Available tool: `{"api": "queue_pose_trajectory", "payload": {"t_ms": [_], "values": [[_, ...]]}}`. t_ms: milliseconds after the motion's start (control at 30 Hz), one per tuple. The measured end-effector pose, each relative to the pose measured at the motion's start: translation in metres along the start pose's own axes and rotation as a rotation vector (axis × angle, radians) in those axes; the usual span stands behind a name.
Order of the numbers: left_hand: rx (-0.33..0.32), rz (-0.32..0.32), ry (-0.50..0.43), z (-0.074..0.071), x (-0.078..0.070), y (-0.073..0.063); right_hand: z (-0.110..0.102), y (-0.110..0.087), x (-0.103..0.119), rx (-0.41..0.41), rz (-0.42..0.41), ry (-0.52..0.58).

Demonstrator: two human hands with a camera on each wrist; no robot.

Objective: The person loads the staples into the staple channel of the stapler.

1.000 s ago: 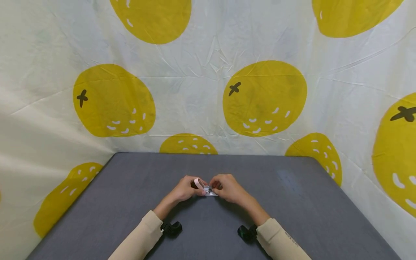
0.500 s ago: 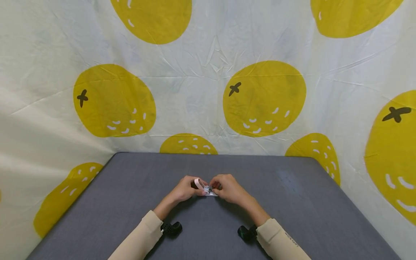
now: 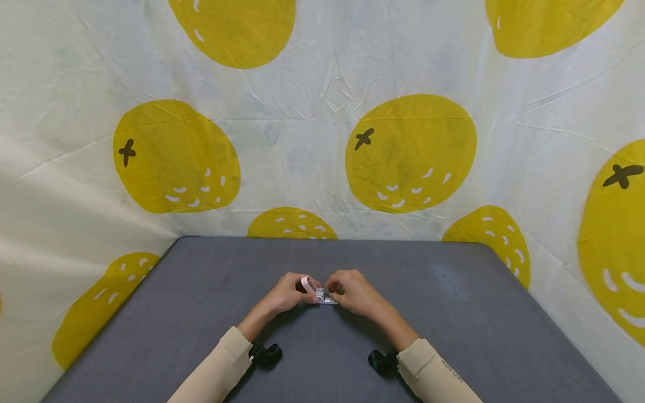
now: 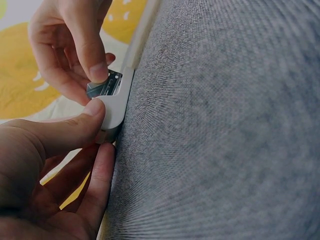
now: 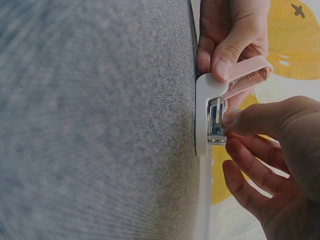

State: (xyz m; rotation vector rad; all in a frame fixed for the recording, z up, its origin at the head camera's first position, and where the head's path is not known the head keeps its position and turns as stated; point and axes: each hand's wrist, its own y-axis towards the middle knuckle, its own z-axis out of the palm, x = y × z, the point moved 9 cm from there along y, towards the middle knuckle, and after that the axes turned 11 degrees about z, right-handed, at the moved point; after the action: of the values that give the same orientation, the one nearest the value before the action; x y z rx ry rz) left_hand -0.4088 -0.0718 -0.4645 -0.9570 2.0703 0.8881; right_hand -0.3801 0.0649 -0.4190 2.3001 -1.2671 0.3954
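A small stapler [image 3: 327, 299] with a white base [image 5: 202, 105] stands on the grey table, its pink lid [image 5: 250, 70] swung up and back. Inside the base shows the metal magazine [image 5: 216, 120]. My left hand [image 3: 286, 293] grips the stapler's hinge end, thumb on the white base, as the right wrist view shows. From the other side my right hand [image 3: 359, 293] pinches at the magazine, its thumb [image 4: 98, 72] on the metal and a finger behind. I cannot tell whether staples are between these fingertips.
The grey cloth-covered table [image 3: 322, 358] spreads around both hands. Behind it and along the sides hangs a white curtain [image 3: 292, 162] printed with yellow fruit. Black wrist cameras [image 3: 269, 355] jut inward from both cuffs.
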Motion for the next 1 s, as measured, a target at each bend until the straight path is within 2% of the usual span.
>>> {"api": "queue_pose_trajectory", "payload": {"t_ms": [1000], "values": [[0.007,-0.001,-0.011,-0.0006,-0.0042,-0.0018,-0.0028,-0.0016,0.0018,0.001,-0.004,-0.024]]}}
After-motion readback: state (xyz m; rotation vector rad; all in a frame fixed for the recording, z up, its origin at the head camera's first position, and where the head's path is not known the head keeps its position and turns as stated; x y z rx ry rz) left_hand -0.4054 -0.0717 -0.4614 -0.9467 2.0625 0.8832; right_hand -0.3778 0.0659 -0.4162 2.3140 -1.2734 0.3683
